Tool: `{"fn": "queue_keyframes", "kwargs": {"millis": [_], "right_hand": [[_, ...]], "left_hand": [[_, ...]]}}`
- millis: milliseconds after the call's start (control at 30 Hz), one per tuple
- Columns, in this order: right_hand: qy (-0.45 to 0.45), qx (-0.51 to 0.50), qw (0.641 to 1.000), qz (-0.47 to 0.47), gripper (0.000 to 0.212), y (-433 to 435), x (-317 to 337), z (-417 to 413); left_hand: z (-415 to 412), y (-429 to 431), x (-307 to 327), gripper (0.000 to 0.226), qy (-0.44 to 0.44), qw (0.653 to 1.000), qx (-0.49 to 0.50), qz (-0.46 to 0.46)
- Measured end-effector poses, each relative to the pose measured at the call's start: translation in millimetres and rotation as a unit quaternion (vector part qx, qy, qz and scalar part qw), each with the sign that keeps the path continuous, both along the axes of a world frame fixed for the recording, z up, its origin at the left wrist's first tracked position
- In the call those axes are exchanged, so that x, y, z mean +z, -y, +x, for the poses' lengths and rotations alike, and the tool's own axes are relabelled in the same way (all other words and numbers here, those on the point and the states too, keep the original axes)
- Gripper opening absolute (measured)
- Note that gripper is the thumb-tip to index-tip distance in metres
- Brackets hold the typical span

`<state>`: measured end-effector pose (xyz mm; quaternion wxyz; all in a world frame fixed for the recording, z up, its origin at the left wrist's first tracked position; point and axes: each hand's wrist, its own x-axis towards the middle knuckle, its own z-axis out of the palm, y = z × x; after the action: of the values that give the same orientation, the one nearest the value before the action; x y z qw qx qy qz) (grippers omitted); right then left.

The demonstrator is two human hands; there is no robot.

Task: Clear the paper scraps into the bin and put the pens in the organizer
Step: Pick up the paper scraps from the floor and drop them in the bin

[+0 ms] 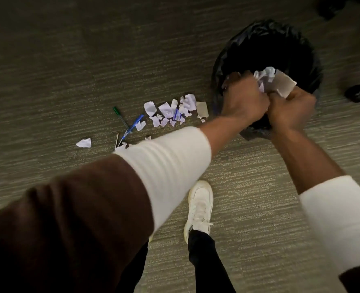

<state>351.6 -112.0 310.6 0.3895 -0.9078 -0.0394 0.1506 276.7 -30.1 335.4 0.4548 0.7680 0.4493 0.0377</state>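
Observation:
My left hand (243, 98) and my right hand (291, 108) are pressed together over the black-lined bin (265, 39), both closed on a bunch of white and tan paper scraps (272, 81). More torn paper scraps (175, 111) lie on the carpet left of the bin. A green pen (120, 117) and a blue pen (132, 126) lie crossed further left, with a thin pencil-like stick (116, 140) beside them. A single scrap (83, 143) lies apart at the left. No organizer is in view.
The floor is grey striped carpet (69, 60). My white shoe (199, 206) stands below the hands. A dark chair base with a caster (358, 92) sits right of the bin.

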Motion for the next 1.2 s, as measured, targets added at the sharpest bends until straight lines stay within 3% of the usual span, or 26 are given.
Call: {"fn": "queue_keyframes", "kwargs": {"millis": [133, 267, 400, 500, 667, 800, 967, 1200], "right_hand": [[-0.034, 0.016, 0.997, -0.069, 0.035, -1, -7, 24], [-0.054, 0.03, 0.995, -0.083, 0.045, -4, -5, 29], [-0.04, 0.045, 0.995, -0.078, 0.035, -4, -6, 21], [-0.001, 0.102, 0.995, -0.014, 0.028, -5, 1, 0], [-0.006, 0.249, 0.967, 0.06, 0.02, -13, -4, -55], [-0.02, 0.395, 0.918, -0.022, 0.022, -26, -36, -95], [-0.009, 0.506, 0.843, -0.184, 0.053, -47, -101, -122], [0.0, 0.524, 0.786, -0.328, 0.109, -73, -204, -128]], "left_hand": [[20, 2, -8, 0.051, -0.015, 0.998, -0.057, -0.036], [12, -1, -15, 0.065, -0.023, 0.994, -0.105, -0.008], [-9, -5, -23, 0.034, 0.015, 0.999, -0.031, 0.025], [-40, -18, -32, 0.012, 0.012, 1.0, 0.016, 0.014], [-113, -47, -70, 0.01, -0.121, 0.992, 0.03, 0.027], [-177, -67, -113, 0.024, -0.247, 0.968, -0.034, 0.029], [-227, -85, -167, 0.038, -0.285, 0.951, -0.105, 0.054], [-234, -109, -246, 0.065, -0.304, 0.935, -0.16, 0.084]]}}
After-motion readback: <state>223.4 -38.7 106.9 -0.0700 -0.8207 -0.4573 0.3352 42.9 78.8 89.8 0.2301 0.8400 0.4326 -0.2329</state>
